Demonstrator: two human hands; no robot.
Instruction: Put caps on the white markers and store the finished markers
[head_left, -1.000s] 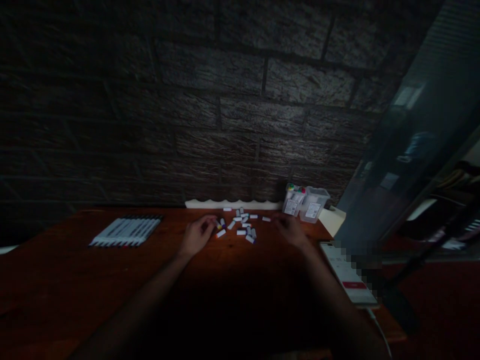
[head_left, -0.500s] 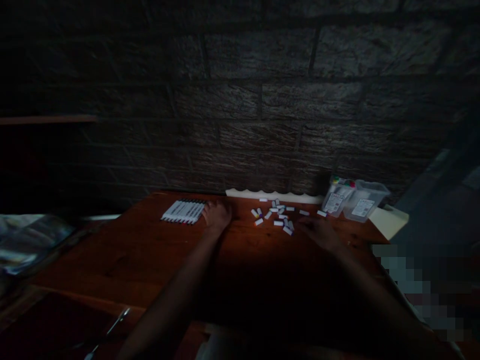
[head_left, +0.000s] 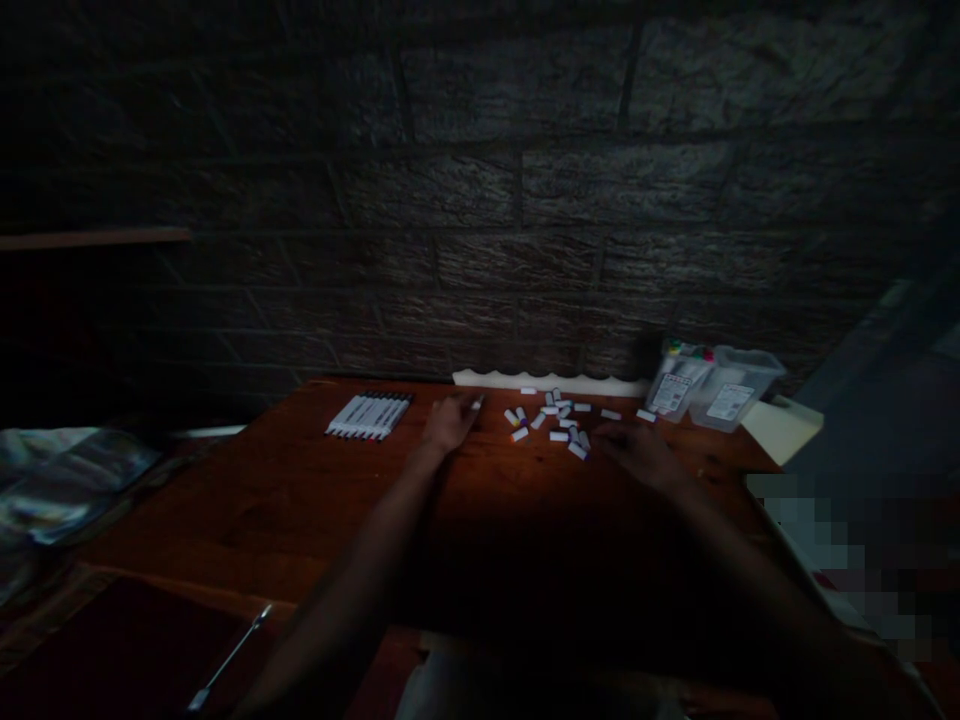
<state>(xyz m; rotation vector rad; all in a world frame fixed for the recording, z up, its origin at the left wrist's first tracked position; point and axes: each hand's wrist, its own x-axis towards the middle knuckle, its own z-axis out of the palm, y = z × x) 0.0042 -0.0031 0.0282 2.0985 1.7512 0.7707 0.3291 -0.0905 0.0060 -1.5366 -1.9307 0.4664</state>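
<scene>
My left hand (head_left: pixel 448 424) is over the middle of the table, closed on a small white marker cap (head_left: pixel 476 404) that shows at its fingertips. Left of it lies a neat row of white markers (head_left: pixel 369 416), side by side. Between my hands several loose white marker caps (head_left: pixel 559 437) with coloured ends are scattered. My right hand (head_left: pixel 639 450) rests just right of these caps, fingers bent together and pointing left. Whatever its fingers may hold is too dark to make out.
Two clear plastic boxes (head_left: pixel 724 392) stand at the back right, the left one with coloured items inside. Beside them lies a pale yellow sheet (head_left: pixel 784 425). A white wavy-edged strip (head_left: pixel 517 380) runs along the brick wall (head_left: pixel 465 200). A metal tool (head_left: pixel 231 655) lies at the front left.
My left hand has moved right, away from the marker row, and a small white piece now shows at its fingertips. My right hand has stayed nearly still beside the caps.
</scene>
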